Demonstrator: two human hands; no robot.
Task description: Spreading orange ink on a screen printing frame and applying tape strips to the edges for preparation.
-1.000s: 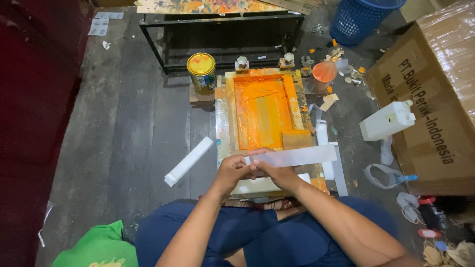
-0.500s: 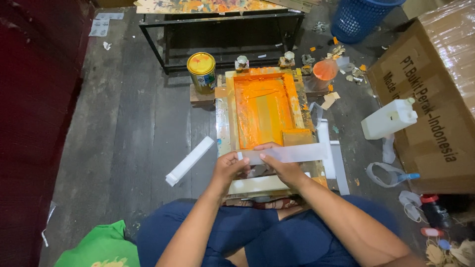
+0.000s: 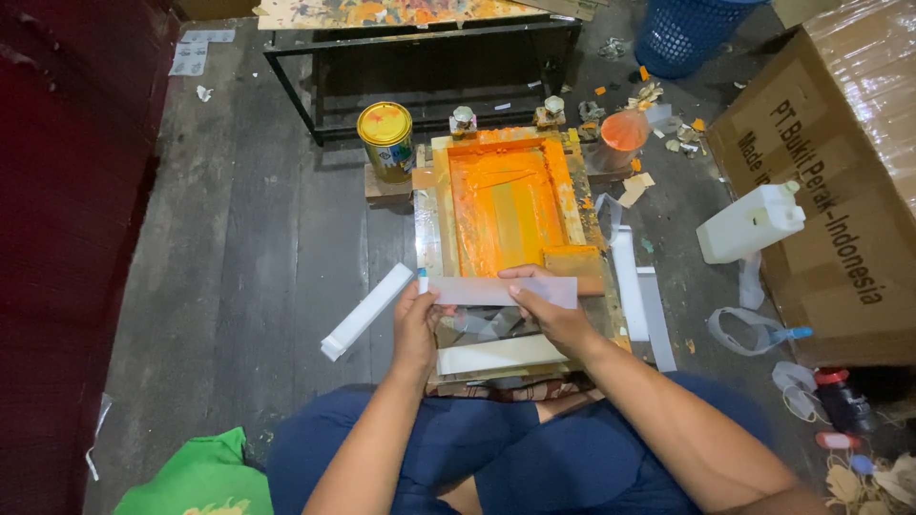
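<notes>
White strip (image 3: 501,291) between both hands, apparently over orange screen (image 3: 506,205)

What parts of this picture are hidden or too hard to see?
- Head view: the white strip is partly covered at both ends by the left hand and right hand.
- The printing frame has its near end behind the hands and strip.
- The blue basket and cardboard box are cut off by the picture's edges.
- The small bits by the orange cup are too tiny to name.
</notes>
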